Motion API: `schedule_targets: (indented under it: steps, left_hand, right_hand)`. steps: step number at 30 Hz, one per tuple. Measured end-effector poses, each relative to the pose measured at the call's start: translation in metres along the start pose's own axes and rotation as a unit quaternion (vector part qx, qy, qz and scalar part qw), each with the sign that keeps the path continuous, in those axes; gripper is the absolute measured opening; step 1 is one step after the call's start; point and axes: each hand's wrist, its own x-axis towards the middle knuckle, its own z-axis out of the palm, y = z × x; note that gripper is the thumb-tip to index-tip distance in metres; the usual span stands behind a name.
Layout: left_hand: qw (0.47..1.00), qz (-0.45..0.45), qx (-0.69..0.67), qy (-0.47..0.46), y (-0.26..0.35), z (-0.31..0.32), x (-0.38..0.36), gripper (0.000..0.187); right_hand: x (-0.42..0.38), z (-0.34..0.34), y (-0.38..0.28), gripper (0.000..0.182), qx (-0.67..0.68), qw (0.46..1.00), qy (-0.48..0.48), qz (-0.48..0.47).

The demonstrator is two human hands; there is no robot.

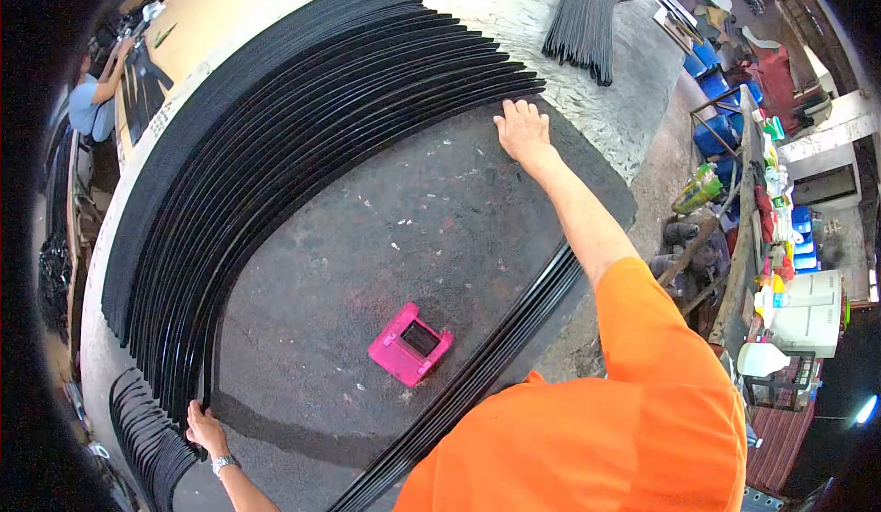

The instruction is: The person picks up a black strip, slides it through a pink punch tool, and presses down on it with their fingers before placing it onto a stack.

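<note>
Many long black strips (303,108) lie side by side in a broad curved fan over the dark table board (321,264). My left hand (206,429), with a watch at the wrist, has its fingers at the lower end of the innermost strip, closed on it. At the other end of the fan, my right hand (523,131) touches the tip of the innermost strip with its fingers pressed down. Between my arms sits a pink box (409,345) with a dark block in it. Straight black strips (477,370) lie along the near edge, beside my orange shirt.
A smaller bundle of dark strips (592,21) lies at the back right, another (142,429) at the lower left. A co-worker (92,104) is at a far-left table. Blue containers (720,131), wooden poles and a white jug (762,359) stand on the right.
</note>
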Motion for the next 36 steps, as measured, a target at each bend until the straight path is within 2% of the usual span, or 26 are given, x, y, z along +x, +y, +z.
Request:
schedule_targets:
  steps: [2,3,4,5,6,7,8,9,10,11,12,13,17,21,23,27,31,36]
  left_hand:
    - [1.000,0.007,-0.010,0.016,-0.001,0.005,0.002,0.029]
    - [1.000,0.007,-0.013,0.024,-0.010,0.013,0.003,0.029]
    - [1.000,0.015,-0.027,-0.003,-0.007,0.008,0.011,0.027]
    - [0.999,-0.024,-0.028,-0.025,-0.004,0.007,0.010,0.027]
    - [0.999,-0.006,-0.045,0.027,-0.033,0.039,0.013,0.028]
    - [0.996,-0.077,-0.035,-0.025,0.016,-0.015,0.008,0.030]
    - [0.997,-0.073,-0.008,0.009,0.023,-0.020,0.005,0.030]
    - [0.997,-0.039,-0.001,0.072,0.015,-0.009,0.001,0.029]
    - [0.997,-0.053,-0.010,0.048,0.021,-0.016,0.002,0.031]
    - [0.998,-0.043,-0.029,0.040,0.016,-0.015,0.005,0.025]
    - [0.998,-0.033,-0.049,0.031,0.012,-0.013,0.009,0.020]
    - [0.997,-0.060,-0.010,0.053,0.031,-0.025,0.004,0.022]
    - [0.996,-0.085,-0.002,0.023,0.028,-0.017,0.011,0.026]
    - [0.992,-0.071,0.024,0.099,0.031,-0.019,0.014,0.024]
    - [0.977,-0.084,0.048,0.191,0.040,-0.022,0.011,0.023]
    - [0.977,-0.157,0.014,0.141,0.049,-0.005,-0.006,0.030]
    - [0.958,-0.252,-0.017,0.138,0.041,0.009,-0.020,0.030]
    - [0.939,-0.317,-0.029,0.127,0.033,0.006,-0.037,0.032]
  right_hand:
    - [0.004,0.000,0.000,0.041,-0.006,1.000,-0.013,0.016]
    - [0.008,-0.003,0.001,0.045,-0.007,0.998,-0.058,0.035]
    - [0.010,-0.012,0.000,0.046,-0.005,0.994,-0.098,0.049]
    - [0.008,-0.020,-0.002,0.042,-0.032,0.992,-0.111,0.045]
    - [0.011,-0.035,-0.004,0.043,-0.023,0.983,-0.171,0.053]
    - [0.003,-0.027,0.000,0.046,-0.010,0.993,-0.119,0.021]
    - [0.003,-0.034,-0.009,0.048,-0.038,0.990,-0.133,0.021]
    - [-0.005,-0.025,-0.006,0.050,-0.018,0.997,-0.074,0.001]
    - [-0.001,-0.009,0.005,0.049,-0.054,0.995,-0.071,-0.046]
    - [0.005,0.011,0.016,0.047,-0.080,0.991,-0.103,-0.033]
    - [-0.001,0.008,0.014,0.046,-0.060,0.995,-0.080,-0.025]
    - [-0.001,0.020,0.022,0.047,-0.077,0.994,-0.077,-0.022]
    - [0.000,0.033,0.033,0.049,-0.082,0.994,-0.070,-0.031]
    - [0.002,0.032,0.035,0.053,-0.072,0.993,-0.092,-0.034]
    - [-0.002,0.015,0.022,0.055,-0.071,0.989,-0.126,-0.015]
    - [-0.007,0.035,0.036,0.053,-0.073,0.993,-0.082,-0.037]
    - [-0.015,0.042,0.038,0.053,-0.061,0.994,-0.068,-0.059]
    - [-0.023,0.047,0.042,0.054,-0.038,0.994,-0.045,-0.087]
